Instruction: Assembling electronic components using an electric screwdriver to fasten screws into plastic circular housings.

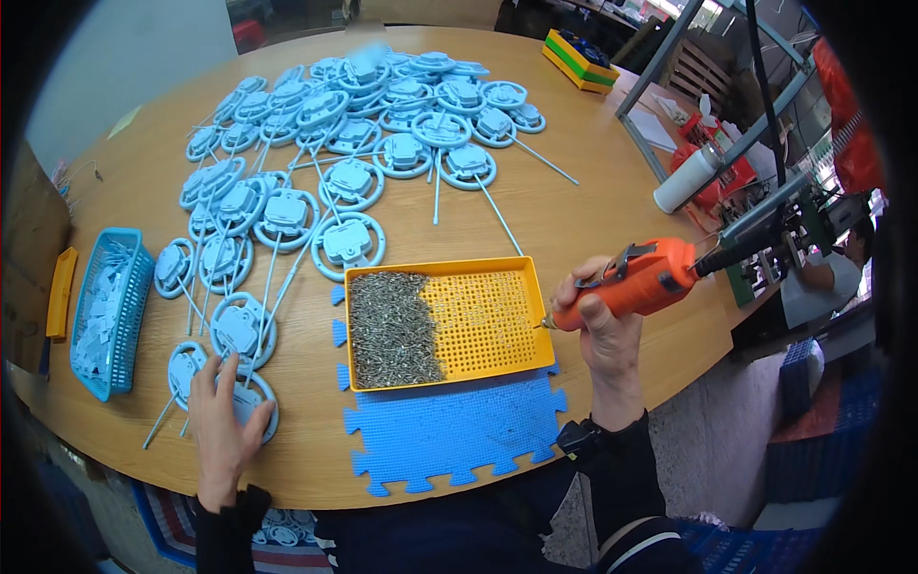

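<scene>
An orange electric screwdriver (636, 279) is gripped in my right hand (607, 330). Its bit points left, over the right side of a yellow perforated tray (478, 364). Small metal screws (392, 330) heap up in the tray's left half. At the front left, my left hand (222, 416) lies with fingers apart over a light-blue ring-shaped part (260, 392), partly covering it; its thumb touches the part's middle. Another such ring part with a thin rod (242, 328) lies just beyond the fingers.
Many similar light-blue ring parts (349, 182) pile toward the far side. A blue basket (139, 325) of small pale pieces stands left. The tray sits by a blue foam mat (454, 435). A white cylinder (690, 178) and metal frame (660, 57) flank the right edge; a person (827, 287) is beyond.
</scene>
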`<move>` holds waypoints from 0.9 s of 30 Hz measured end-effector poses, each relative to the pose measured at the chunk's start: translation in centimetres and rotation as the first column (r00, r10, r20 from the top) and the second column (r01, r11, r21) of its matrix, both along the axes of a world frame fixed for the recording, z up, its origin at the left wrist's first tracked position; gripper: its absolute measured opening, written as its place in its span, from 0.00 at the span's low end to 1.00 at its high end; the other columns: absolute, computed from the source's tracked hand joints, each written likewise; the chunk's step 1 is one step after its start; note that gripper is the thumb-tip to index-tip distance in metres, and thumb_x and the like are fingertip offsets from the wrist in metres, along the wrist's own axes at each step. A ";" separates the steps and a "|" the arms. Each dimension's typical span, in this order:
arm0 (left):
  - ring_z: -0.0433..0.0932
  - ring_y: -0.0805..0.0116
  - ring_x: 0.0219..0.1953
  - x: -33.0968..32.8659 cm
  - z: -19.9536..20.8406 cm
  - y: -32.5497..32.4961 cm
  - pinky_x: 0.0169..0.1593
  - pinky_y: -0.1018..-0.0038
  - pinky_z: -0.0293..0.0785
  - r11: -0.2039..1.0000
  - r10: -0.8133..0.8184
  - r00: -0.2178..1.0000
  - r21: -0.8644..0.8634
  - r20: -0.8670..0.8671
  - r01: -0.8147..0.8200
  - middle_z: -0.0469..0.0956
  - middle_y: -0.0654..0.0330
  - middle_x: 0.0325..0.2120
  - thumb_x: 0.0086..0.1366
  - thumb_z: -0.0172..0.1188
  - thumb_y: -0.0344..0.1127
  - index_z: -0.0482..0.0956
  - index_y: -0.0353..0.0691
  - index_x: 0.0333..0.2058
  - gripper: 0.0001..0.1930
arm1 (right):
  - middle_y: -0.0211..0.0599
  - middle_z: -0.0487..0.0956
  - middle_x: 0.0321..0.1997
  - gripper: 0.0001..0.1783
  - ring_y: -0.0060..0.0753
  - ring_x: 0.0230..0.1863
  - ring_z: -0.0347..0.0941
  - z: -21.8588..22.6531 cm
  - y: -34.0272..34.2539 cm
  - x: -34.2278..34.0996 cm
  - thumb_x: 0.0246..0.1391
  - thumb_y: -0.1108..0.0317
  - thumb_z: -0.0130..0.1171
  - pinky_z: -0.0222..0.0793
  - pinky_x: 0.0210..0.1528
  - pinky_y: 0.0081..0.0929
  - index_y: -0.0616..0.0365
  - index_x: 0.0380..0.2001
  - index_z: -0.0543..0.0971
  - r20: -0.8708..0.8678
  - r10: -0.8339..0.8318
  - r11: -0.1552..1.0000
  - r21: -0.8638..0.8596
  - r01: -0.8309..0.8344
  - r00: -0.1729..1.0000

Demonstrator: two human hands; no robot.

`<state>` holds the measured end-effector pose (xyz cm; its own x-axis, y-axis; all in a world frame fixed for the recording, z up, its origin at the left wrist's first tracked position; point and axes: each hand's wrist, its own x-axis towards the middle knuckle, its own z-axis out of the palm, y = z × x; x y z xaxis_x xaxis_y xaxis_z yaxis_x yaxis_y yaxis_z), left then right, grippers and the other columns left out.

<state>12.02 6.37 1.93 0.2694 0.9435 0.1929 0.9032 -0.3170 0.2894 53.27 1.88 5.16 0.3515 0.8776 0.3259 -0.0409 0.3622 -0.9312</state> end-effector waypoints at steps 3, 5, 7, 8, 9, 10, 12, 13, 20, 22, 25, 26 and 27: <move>0.63 0.44 0.55 -0.2 -1.0 -2.8 0.56 0.55 0.60 0.998 -0.058 0.996 -0.025 -0.063 0.056 0.65 0.45 0.53 0.46 0.67 0.34 0.70 0.38 0.53 0.32 | 0.34 0.72 0.27 0.27 0.30 0.29 0.70 -0.7 0.3 0.6 0.45 0.51 0.69 0.68 0.33 0.28 0.57 0.39 0.70 -0.027 0.002 0.999 0.035 -0.001 1.000; 0.64 0.44 0.53 0.1 -0.7 -3.9 0.55 0.56 0.62 0.998 -0.066 0.997 -0.011 -0.040 0.066 0.66 0.45 0.51 0.46 0.66 0.32 0.72 0.39 0.51 0.29 | 0.34 0.72 0.26 0.26 0.29 0.28 0.69 -1.1 0.4 0.9 0.46 0.51 0.69 0.67 0.33 0.29 0.56 0.38 0.70 -0.036 0.006 0.997 0.082 -0.003 0.999; 0.66 0.46 0.50 0.3 -0.2 -4.8 0.52 0.58 0.63 0.991 0.014 0.995 -0.136 0.099 -0.001 0.68 0.46 0.48 0.45 0.66 0.31 0.74 0.37 0.47 0.26 | 0.34 0.72 0.26 0.26 0.28 0.28 0.68 -1.1 0.4 0.9 0.46 0.51 0.68 0.66 0.33 0.28 0.56 0.38 0.70 -0.048 0.003 0.996 0.084 0.001 0.999; 0.68 0.48 0.46 0.8 -0.2 -5.1 0.48 0.60 0.65 0.998 -0.017 0.997 -0.064 0.076 0.021 0.69 0.47 0.44 0.44 0.66 0.30 0.75 0.36 0.43 0.23 | 0.33 0.72 0.26 0.26 0.28 0.28 0.68 -1.2 0.5 0.9 0.46 0.50 0.68 0.66 0.33 0.28 0.56 0.37 0.70 -0.060 0.009 0.995 0.096 -0.003 0.998; 0.68 0.48 0.46 1.0 -0.3 -5.5 0.48 0.60 0.65 0.998 -0.016 0.997 -0.067 0.072 0.021 0.69 0.47 0.44 0.44 0.66 0.30 0.75 0.36 0.43 0.23 | 0.33 0.72 0.26 0.26 0.28 0.28 0.68 -1.4 0.5 1.0 0.46 0.50 0.68 0.66 0.33 0.28 0.56 0.37 0.70 -0.064 0.009 0.996 0.093 -0.003 0.998; 0.69 0.49 0.44 1.2 -0.3 -5.8 0.47 0.60 0.66 0.997 0.009 0.992 -0.084 0.128 0.002 0.69 0.47 0.43 0.44 0.66 0.30 0.75 0.36 0.43 0.23 | 0.33 0.72 0.26 0.25 0.28 0.28 0.68 -1.6 0.5 1.2 0.46 0.51 0.68 0.66 0.33 0.28 0.56 0.37 0.70 -0.065 0.003 0.996 0.089 0.003 0.998; 0.73 0.51 0.39 2.2 -0.2 -6.2 0.41 0.63 0.70 0.997 0.019 0.982 -0.079 0.188 -0.004 0.71 0.47 0.40 0.43 0.66 0.32 0.75 0.36 0.42 0.23 | 0.33 0.72 0.26 0.25 0.28 0.28 0.68 -1.9 0.5 1.3 0.46 0.51 0.68 0.66 0.33 0.28 0.56 0.37 0.70 -0.067 -0.007 0.997 0.080 0.012 0.998; 0.73 0.51 0.39 3.1 0.3 -6.5 0.41 0.63 0.70 0.997 0.018 0.982 -0.082 0.187 -0.002 0.71 0.47 0.40 0.43 0.66 0.32 0.75 0.36 0.42 0.23 | 0.33 0.72 0.26 0.25 0.28 0.28 0.68 -2.1 0.6 1.3 0.46 0.51 0.68 0.66 0.33 0.28 0.56 0.37 0.70 -0.076 -0.001 0.997 0.074 0.007 0.997; 0.76 0.53 0.34 10.1 1.0 -7.6 0.35 0.66 0.74 0.970 -0.139 0.948 -0.154 0.287 0.189 0.72 0.48 0.37 0.46 0.70 0.39 0.75 0.38 0.45 0.27 | 0.33 0.72 0.25 0.23 0.27 0.27 0.68 -2.2 0.8 1.5 0.46 0.52 0.68 0.66 0.33 0.28 0.55 0.35 0.70 -0.089 0.007 0.995 0.096 0.002 0.996; 0.76 0.53 0.35 11.3 1.2 -7.9 0.34 0.66 0.74 0.929 -0.236 0.893 -0.180 0.383 0.323 0.71 0.47 0.41 0.45 0.71 0.38 0.74 0.39 0.48 0.29 | 0.33 0.72 0.25 0.23 0.27 0.27 0.68 -2.2 0.8 1.3 0.46 0.52 0.68 0.66 0.32 0.28 0.55 0.34 0.70 -0.084 0.002 0.995 0.097 0.006 0.996; 0.75 0.53 0.38 11.4 1.6 -8.2 0.37 0.65 0.74 0.860 -0.354 0.839 -0.208 0.412 0.465 0.69 0.47 0.46 0.45 0.71 0.34 0.72 0.39 0.50 0.31 | 0.32 0.72 0.25 0.23 0.27 0.27 0.68 -2.5 0.6 1.0 0.46 0.51 0.68 0.66 0.32 0.28 0.55 0.34 0.70 -0.088 -0.018 0.995 0.098 0.027 0.996; 0.72 0.52 0.44 11.3 1.5 -8.1 0.47 0.61 0.69 0.862 -0.416 0.852 -0.160 0.316 0.481 0.69 0.48 0.47 0.44 0.71 0.35 0.71 0.40 0.52 0.33 | 0.31 0.71 0.24 0.23 0.27 0.27 0.68 -2.4 0.6 1.0 0.46 0.51 0.68 0.66 0.32 0.28 0.55 0.34 0.70 -0.091 -0.036 0.994 0.101 0.045 0.995; 0.72 0.52 0.44 11.3 1.5 -7.8 0.47 0.61 0.69 0.860 -0.419 0.850 -0.159 0.319 0.484 0.69 0.48 0.47 0.44 0.71 0.35 0.71 0.40 0.52 0.33 | 0.31 0.71 0.24 0.23 0.27 0.27 0.68 -2.3 0.5 1.0 0.46 0.51 0.68 0.66 0.32 0.28 0.55 0.34 0.70 -0.088 -0.040 0.994 0.101 0.048 0.995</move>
